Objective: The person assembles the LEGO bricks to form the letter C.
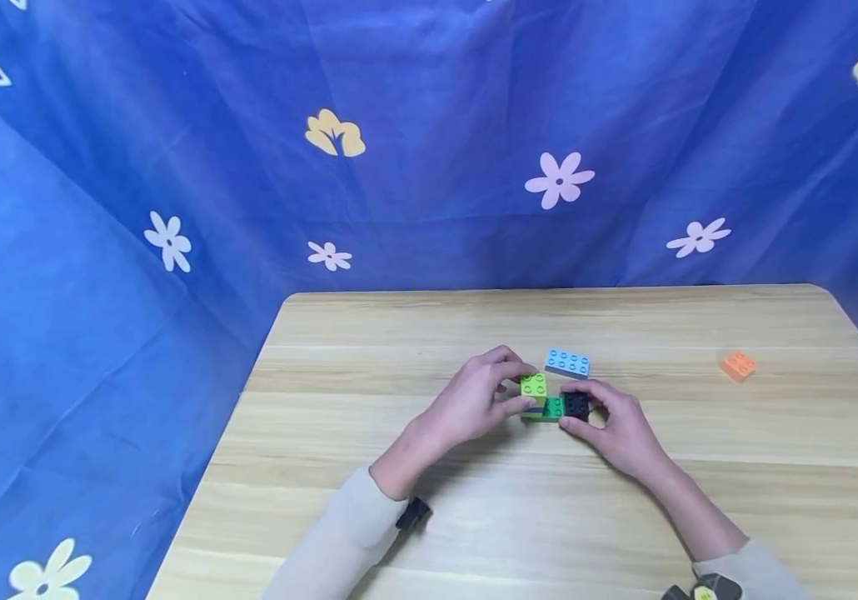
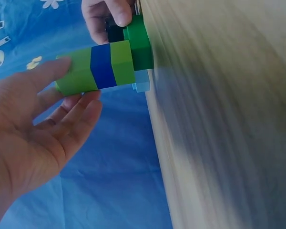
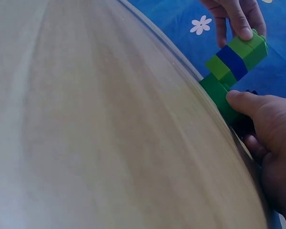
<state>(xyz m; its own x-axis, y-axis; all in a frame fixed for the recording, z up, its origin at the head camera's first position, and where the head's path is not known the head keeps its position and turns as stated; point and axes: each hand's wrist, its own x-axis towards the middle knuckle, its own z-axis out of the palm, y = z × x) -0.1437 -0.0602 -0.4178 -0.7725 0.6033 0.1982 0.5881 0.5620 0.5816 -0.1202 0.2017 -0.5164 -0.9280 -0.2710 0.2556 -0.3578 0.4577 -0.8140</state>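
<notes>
My left hand (image 1: 466,402) pinches the upper part of a small stack of toy building bricks between thumb and fingers. The stack (image 2: 102,66) has lime green at both ends and a blue brick (image 3: 232,62) between. It rises from the left end of a dark green brick (image 1: 553,408) with studs on top. At that brick's right end sits a black brick (image 1: 576,405). My right hand (image 1: 627,433) grips this end, its thumb (image 3: 245,101) against the green brick's side and its fingers on the far side.
A light blue brick (image 1: 567,363) lies just behind the green one on the wooden table (image 1: 399,350). Farther right is an orange brick (image 1: 738,365). A blue curtain (image 1: 436,183) with printed flowers hangs behind the table and along its left side.
</notes>
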